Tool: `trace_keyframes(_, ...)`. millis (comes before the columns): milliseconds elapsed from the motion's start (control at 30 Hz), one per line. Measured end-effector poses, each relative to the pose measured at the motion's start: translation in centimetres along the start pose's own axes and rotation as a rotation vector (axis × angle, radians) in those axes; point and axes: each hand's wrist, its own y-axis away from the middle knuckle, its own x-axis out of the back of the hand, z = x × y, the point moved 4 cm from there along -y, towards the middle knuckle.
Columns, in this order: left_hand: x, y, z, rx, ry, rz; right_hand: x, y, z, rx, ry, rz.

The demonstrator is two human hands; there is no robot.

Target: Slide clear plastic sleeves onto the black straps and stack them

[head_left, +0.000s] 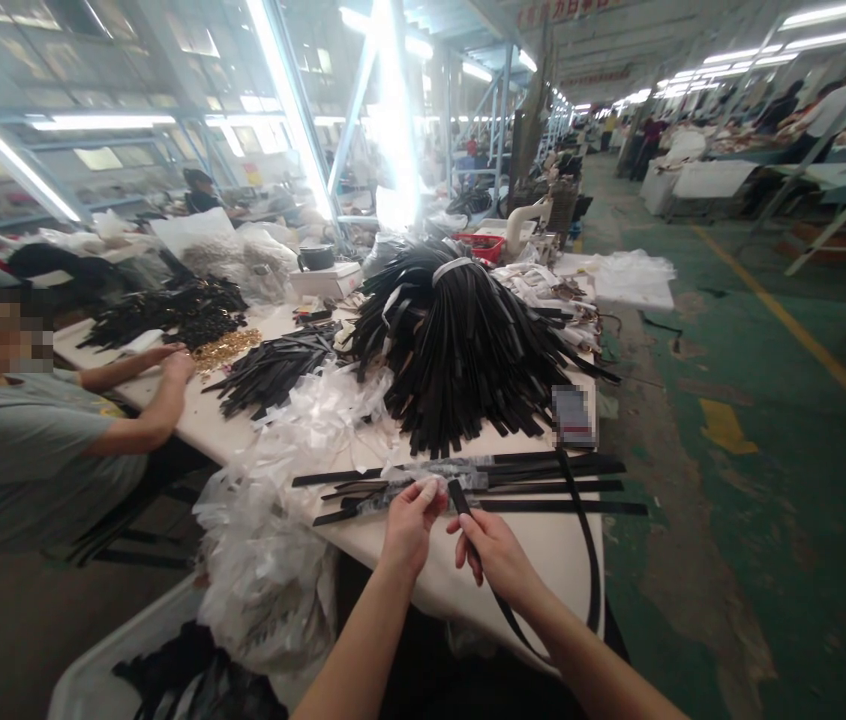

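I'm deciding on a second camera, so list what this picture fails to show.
All in the head view:
Left hand: whether its fingertips pinch anything; too small, blurred.
Black strap: one stretch, behind the right forearm.
White bin: near end, cut off by the bottom edge.
Grey item: its face, pixelated.

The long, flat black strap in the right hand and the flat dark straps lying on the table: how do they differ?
The long, flat black strap hangs in a loose curve from the right hand, while the flat dark straps lie nearly straight. It is single; they are several, with clear plastic around them. Both are narrow.
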Motion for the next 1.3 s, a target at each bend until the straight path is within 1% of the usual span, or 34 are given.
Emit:
trace_keyframes(167, 0.3, 0.0, 0.2, -0.002, 0.035, 0.049, 0.0, 0.0, 0.3, -0.006, 0.078, -0.014)
trace_keyframes(300, 0.2, 0.1, 0.4, -0.016, 0.019, 0.066, -0.3, 0.1, 0.2, -0.022, 0.085, -0.042)
trace_keyframes(500, -0.4, 0.5, 0.6, -0.047, -0.030, 0.024, -0.4, -0.1, -0.2, -0.038, 0.136, -0.037)
trace_keyframes(633, -0.9, 0.9, 0.3, -0.024, -0.089, -0.032, -0.5, -0.3, -0.4, -0.058, 0.197, -0.028)
trace_keyframes(733, -0.8, 0.9, 0.0, 0.003, -0.128, -0.068, -0.5, -0.6, -0.8, -0.046, 0.217, -0.042)
trace_keyframes(800, -0.3, 0.6, 0.1, 0.023, -0.088, -0.041, -0.5, -0.7, -1.2, -0.035, 0.221, -0.062)
trace_keyframes(900, 0.8, 0.1, 0.5, 0.047, 0.037, 0.059, -0.5, -0.8, -1.6, -0.028, 0.228, -0.070)
trace_keyframes(967, 1.3, -0.2, 0.7, 0.062, 0.089, 0.103, -0.6, -0.7, -1.7, -0.025, 0.225, -0.061)
trace_keyframes(1067, 1.3, -0.3, 0.8, 0.054, 0.101, 0.091, -0.8, -0.6, -1.7, -0.018, 0.223, -0.054)
trace_keyframes(1300, 0.5, 0.2, 0.5, 0.032, 0.072, 0.078, -1.4, -0.7, -1.5, -0.048, 0.263, -0.060)
